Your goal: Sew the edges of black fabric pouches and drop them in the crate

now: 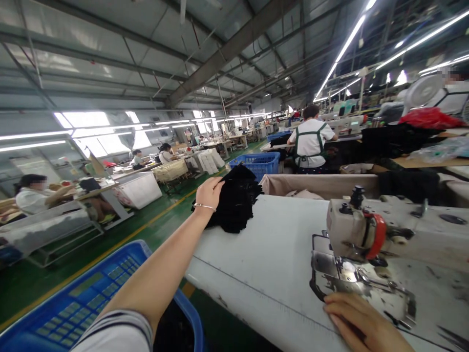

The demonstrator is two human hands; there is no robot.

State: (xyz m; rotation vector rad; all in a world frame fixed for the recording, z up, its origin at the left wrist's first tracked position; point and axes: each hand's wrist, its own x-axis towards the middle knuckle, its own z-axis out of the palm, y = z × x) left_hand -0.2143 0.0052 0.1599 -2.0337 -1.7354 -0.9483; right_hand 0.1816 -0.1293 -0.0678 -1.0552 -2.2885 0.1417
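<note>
A pile of black fabric pieces (237,200) lies at the far left corner of the white sewing table (256,254). My left hand (208,194), with a bracelet at the wrist, is on the pile's left edge; its fingertips are bent over the cloth, and whether they pinch a piece is hidden. My right hand (361,320) rests flat at the table's front edge with the fingers stretched out, beside the metal plate of the sewing machine (353,230). Nothing shows in the right hand.
A blue basket (194,313) with dark cloth inside stands below the table at the left. Behind the table are a fabric-lined bin (322,183) and another blue basket (260,164). Dark scissors-like blades (454,337) lie at the right edge. Several people sit at other tables.
</note>
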